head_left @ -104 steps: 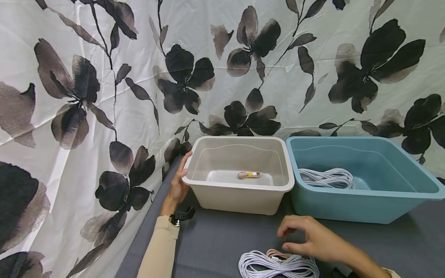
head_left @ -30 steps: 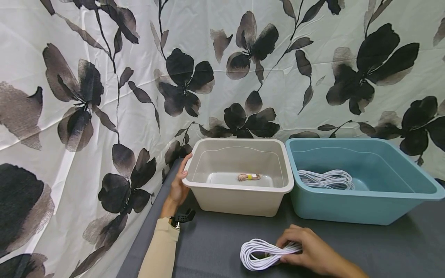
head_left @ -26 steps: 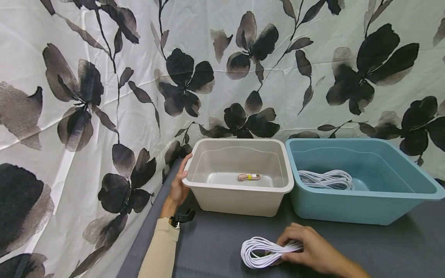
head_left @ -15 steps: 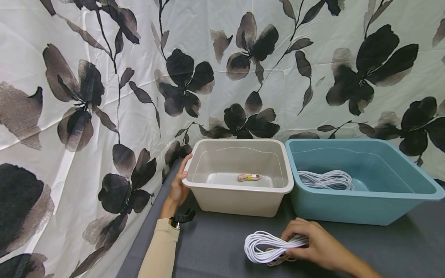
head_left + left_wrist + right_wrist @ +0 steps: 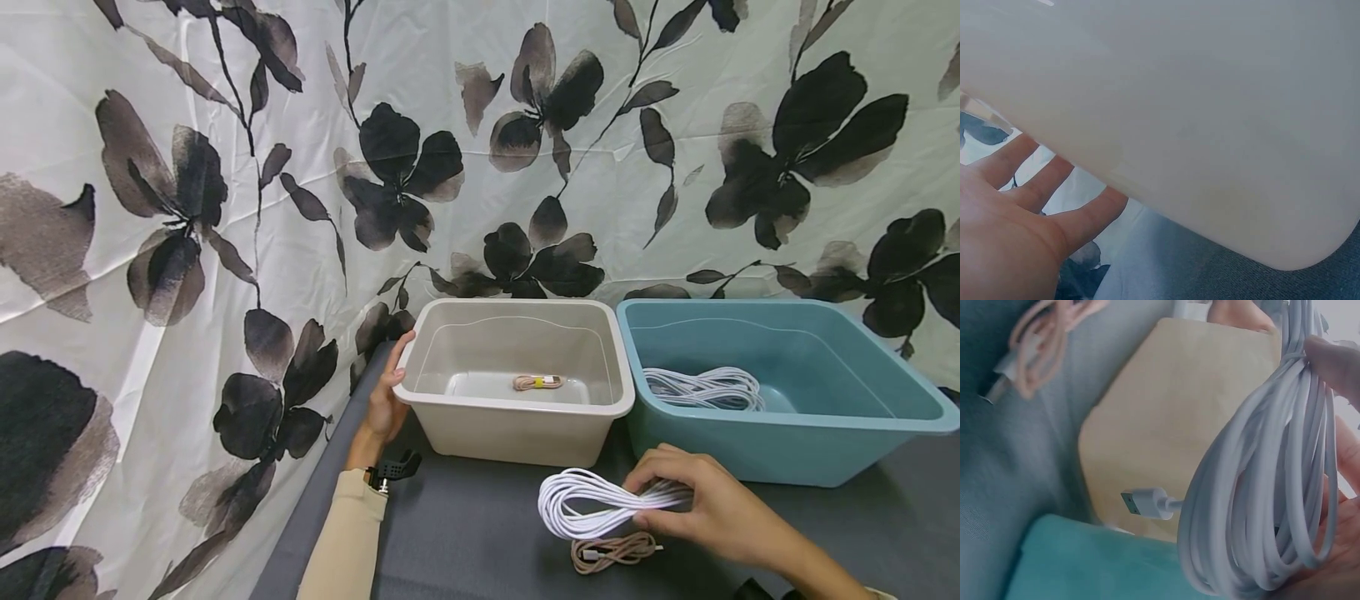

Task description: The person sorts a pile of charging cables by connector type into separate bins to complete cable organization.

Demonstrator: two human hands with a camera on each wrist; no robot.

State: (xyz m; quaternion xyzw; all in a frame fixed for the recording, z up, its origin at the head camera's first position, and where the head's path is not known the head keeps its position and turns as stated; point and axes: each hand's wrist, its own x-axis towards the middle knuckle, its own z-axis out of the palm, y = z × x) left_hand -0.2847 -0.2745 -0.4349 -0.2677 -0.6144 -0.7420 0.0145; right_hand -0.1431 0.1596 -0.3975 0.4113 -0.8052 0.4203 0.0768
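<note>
My right hand point(image 5: 712, 504) grips a coiled white USB cable point(image 5: 553, 504) near its middle, raised over the grey table. In the right wrist view its USB plug point(image 5: 1147, 503) sticks out beside the loops, and the thumb presses on the bundle. Below it on the table lies a tan braided cable point(image 5: 617, 550), coiled, with a pale plug end. My left hand point(image 5: 385, 408) rests against the left side of a beige bin point(image 5: 517, 433). Straight fingers touch the bin wall in the left wrist view. Inside that bin sits a small tan cable bundle point(image 5: 537, 382) with a yellow band.
To the right of the beige bin, nearly against it, stands a blue bin point(image 5: 750, 454) holding white coiled cable point(image 5: 705, 388). A white curtain point(image 5: 420, 50) with dark flowers hangs behind both bins and along the left.
My right hand, first open above the cables, has gripped the white cable and lifted it up toward the bins. The tan cable beneath is now uncovered. My left hand stays at the beige bin.
</note>
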